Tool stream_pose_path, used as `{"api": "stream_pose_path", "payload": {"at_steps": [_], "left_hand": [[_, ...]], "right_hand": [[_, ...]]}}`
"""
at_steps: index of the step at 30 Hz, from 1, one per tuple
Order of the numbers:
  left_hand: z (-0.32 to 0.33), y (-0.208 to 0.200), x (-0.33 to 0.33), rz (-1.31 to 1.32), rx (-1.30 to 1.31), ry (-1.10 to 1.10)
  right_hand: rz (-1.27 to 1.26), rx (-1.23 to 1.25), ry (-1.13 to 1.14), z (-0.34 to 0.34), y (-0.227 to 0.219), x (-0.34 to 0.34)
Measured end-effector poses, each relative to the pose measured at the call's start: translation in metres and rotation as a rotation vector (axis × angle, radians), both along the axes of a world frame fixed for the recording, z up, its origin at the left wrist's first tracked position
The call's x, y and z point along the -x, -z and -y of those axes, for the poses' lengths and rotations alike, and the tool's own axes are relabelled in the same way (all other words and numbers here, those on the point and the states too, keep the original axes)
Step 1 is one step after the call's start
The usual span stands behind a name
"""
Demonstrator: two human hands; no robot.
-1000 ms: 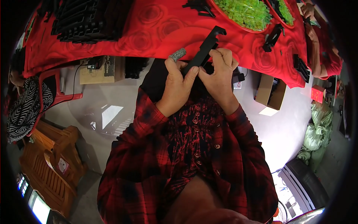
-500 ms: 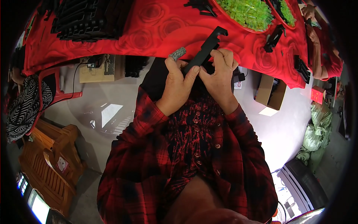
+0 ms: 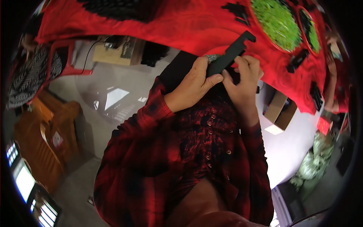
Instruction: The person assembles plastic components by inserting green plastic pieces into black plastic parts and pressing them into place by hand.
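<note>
A long black plastic part (image 3: 230, 53) with a hooked far end slants up and to the right above my lap. My left hand (image 3: 191, 86) is closed round its near end, the thumb lying along it. Grey speckled wrapping (image 3: 213, 58) covers a finger of that hand. On the part's right side, my right hand (image 3: 245, 81) has bent fingers closed against it, the thumb near its lower end. What the right fingertips touch underneath is hidden.
The red-clothed table (image 3: 181, 32) lies ahead, with a red tray (image 3: 278, 26) of small green pieces, stacked black parts (image 3: 117, 7) and a loose black part (image 3: 298, 60). Below stand cardboard boxes (image 3: 280, 111). A red chair (image 3: 70, 56) is left; another person's arm (image 3: 331, 85) shows right.
The view has turned, so the table and tray sit farther right and tilted. Both hands still hold the black part; my left thumb lies lower along it.
</note>
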State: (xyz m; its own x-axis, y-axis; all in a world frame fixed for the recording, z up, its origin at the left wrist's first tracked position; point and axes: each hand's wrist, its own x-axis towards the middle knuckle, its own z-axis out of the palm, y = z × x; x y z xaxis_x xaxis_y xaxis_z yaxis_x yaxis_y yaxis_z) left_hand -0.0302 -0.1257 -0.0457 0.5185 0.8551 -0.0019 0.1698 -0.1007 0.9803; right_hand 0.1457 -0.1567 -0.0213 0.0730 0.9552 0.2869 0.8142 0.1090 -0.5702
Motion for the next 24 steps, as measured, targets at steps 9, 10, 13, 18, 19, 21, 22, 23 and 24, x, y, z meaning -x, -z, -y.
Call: {"api": "stream_pose_path", "payload": {"at_steps": [9,10,13,18,19,21,22,23,24], "left_hand": [[-0.004,-0.031,0.122,-0.004,0.736,-0.175],[-0.003,-0.024,0.137,-0.051,0.723,-0.176],[0.002,0.014,0.174,-0.06,0.875,-0.299],[0.006,0.138,0.208,-0.015,0.929,-0.474],[0.0,0.167,0.21,-0.036,0.915,-0.464],[-0.019,0.219,0.2,-0.06,0.916,-0.443],[-0.031,0.242,0.19,-0.071,0.918,-0.434],[-0.047,0.26,0.173,-0.109,0.911,-0.404],[-0.057,0.288,0.164,-0.116,0.922,-0.429]], "right_hand": [[-0.245,-0.032,-0.021,-0.014,-0.012,0.002],[-0.275,-0.02,0.011,-0.016,-0.008,-0.001],[-0.237,-0.05,0.032,-0.019,0.006,-0.012],[-0.386,0.04,0.108,-0.031,0.024,-0.02],[-0.355,0.022,0.095,-0.035,0.028,-0.022],[-0.315,0.002,0.096,-0.041,0.034,-0.023],[-0.351,0.026,0.122,-0.043,0.036,-0.024],[-0.38,0.048,0.155,-0.045,0.035,-0.028],[-0.377,0.046,0.158,-0.047,0.034,-0.029]]}}
